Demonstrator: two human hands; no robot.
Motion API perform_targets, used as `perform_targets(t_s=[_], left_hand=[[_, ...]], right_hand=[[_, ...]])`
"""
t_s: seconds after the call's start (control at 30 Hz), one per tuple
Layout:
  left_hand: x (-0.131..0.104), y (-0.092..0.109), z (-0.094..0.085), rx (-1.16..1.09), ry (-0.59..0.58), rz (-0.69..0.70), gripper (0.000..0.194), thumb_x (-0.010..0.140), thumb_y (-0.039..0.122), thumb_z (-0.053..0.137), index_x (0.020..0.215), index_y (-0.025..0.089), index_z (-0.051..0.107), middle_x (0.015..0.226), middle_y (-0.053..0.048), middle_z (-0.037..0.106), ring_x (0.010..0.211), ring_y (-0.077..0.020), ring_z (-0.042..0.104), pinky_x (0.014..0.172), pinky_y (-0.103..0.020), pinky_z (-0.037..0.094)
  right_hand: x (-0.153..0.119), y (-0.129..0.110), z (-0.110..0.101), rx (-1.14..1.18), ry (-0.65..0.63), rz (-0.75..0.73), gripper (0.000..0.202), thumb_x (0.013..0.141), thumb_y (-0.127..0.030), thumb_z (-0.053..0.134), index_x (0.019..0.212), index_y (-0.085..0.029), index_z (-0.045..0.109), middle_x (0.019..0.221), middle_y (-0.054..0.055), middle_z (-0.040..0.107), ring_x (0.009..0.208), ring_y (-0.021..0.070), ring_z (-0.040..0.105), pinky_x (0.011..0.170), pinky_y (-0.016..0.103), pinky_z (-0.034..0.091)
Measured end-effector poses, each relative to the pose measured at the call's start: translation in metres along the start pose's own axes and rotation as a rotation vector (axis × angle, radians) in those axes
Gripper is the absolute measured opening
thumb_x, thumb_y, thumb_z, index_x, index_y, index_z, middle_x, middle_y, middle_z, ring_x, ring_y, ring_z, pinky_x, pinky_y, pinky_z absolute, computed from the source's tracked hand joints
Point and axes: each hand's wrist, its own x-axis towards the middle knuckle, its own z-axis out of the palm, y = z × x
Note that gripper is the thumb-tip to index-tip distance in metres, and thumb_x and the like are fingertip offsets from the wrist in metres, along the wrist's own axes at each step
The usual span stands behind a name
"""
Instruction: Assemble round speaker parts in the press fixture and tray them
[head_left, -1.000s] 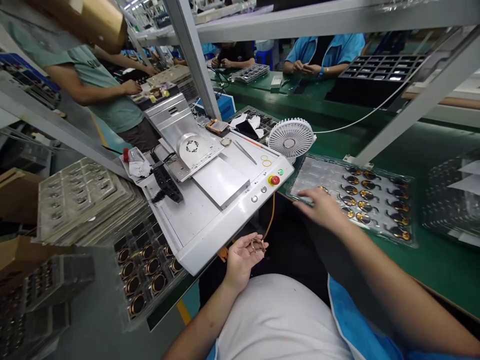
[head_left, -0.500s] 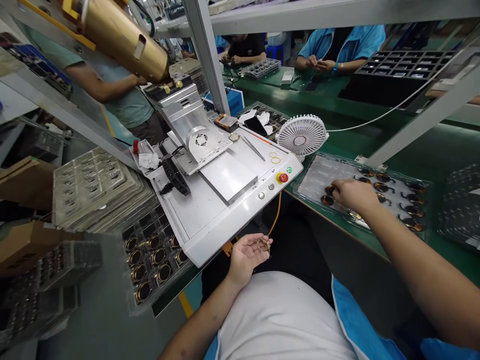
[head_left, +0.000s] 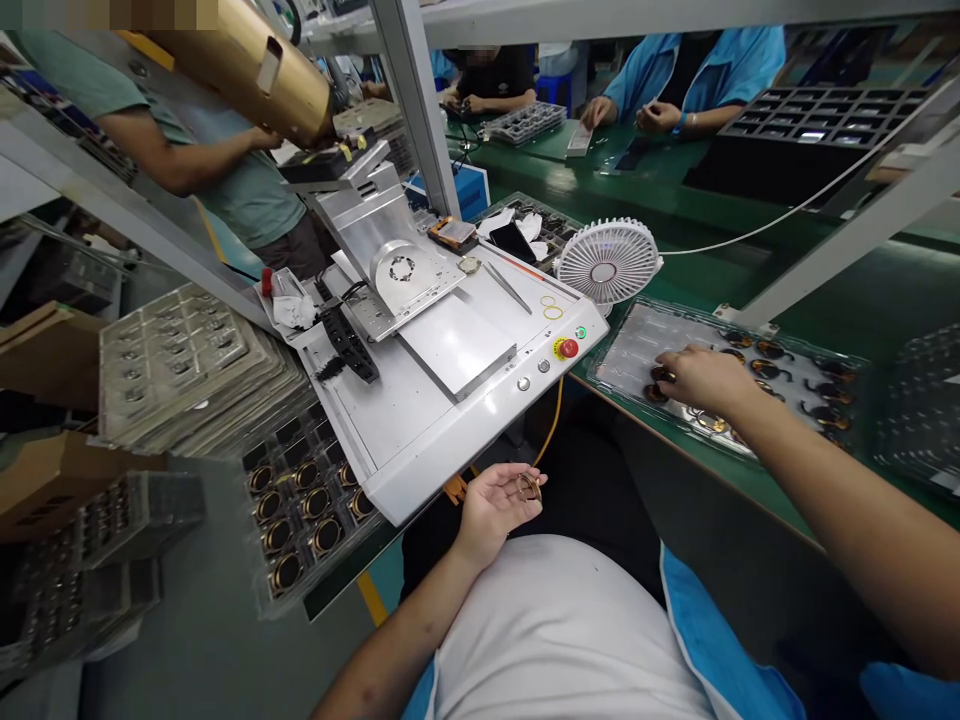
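My left hand (head_left: 489, 508), palm up in front of my lap, holds a thin gold ring-shaped watch case (head_left: 529, 488) between its fingers and thumb. Over on the right, my right hand (head_left: 709, 380) reaches across a clear plastic tray (head_left: 626, 335). Its fingertips are closed on a small dark round part (head_left: 661, 373) with a gold tint, which seems tilted. Close below that lies another dark round part (head_left: 655, 393) in the tray. Several dark round parts with curved tails (head_left: 829, 392) fill the tray's right side, partly behind my hand and wrist.
A white machine (head_left: 450, 440) with a red stop button (head_left: 569, 348) stands ahead. Tweezers (head_left: 508, 288) and two thin yellow rings (head_left: 552, 308) lie on it, beside a white fan (head_left: 606, 262). At left are stacked trays (head_left: 176, 365) and a tray of gold-rimmed rounds (head_left: 264, 590). Co-workers sit opposite.
My right fingers have shifted slightly left with the dark part, which now looks more tilted. My left hand keeps its hold. Across the table, a co-worker's hands have moved apart, one to a white box.
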Motion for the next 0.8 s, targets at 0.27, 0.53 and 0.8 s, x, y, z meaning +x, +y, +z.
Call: perform_targets(t_s=[0.27, 0.53, 0.8], left_hand=[[-0.001, -0.005, -0.008, 0.012, 0.002, -0.035, 0.048, 0.06, 0.02, 0.1, 0.102, 0.018, 0.078, 0.107, -0.008, 0.081, 0.106, -0.026, 0.078, 0.094, -0.039, 0.06], [0.006, 0.021, 0.015, -0.026, -0.195, -0.092, 0.07, 0.059, 0.03, 0.102, 0.124, 0.024, 0.075, 0.131, -0.014, 0.072, 0.104, -0.0262, 0.077, 0.082, -0.031, 0.059], [0.001, 0.054, 0.013, -0.082, -0.252, -0.122, 0.091, 0.052, 0.033, 0.104, 0.135, 0.018, 0.069, 0.102, -0.012, 0.078, 0.1, -0.0296, 0.078, 0.082, -0.032, 0.057]], right_hand=[[0.004, 0.002, -0.007, 0.128, -0.027, 0.214, 0.004, 0.079, -0.009, 0.079, 0.08, -0.01, 0.075, 0.069, 0.009, 0.069, 0.058, 0.0171, 0.058, 0.061, 0.031, 0.043], [-0.068, -0.105, -0.004, 0.278, 0.379, -0.518, 0.013, 0.094, -0.012, 0.068, 0.095, -0.02, 0.078, 0.088, 0.007, 0.07, 0.075, 0.0174, 0.063, 0.067, 0.029, 0.048], [-0.085, -0.178, 0.002, 0.378, 0.457, -0.959, 0.018, 0.101, -0.014, 0.057, 0.114, -0.016, 0.069, 0.096, 0.012, 0.069, 0.084, 0.024, 0.062, 0.07, 0.037, 0.052]])
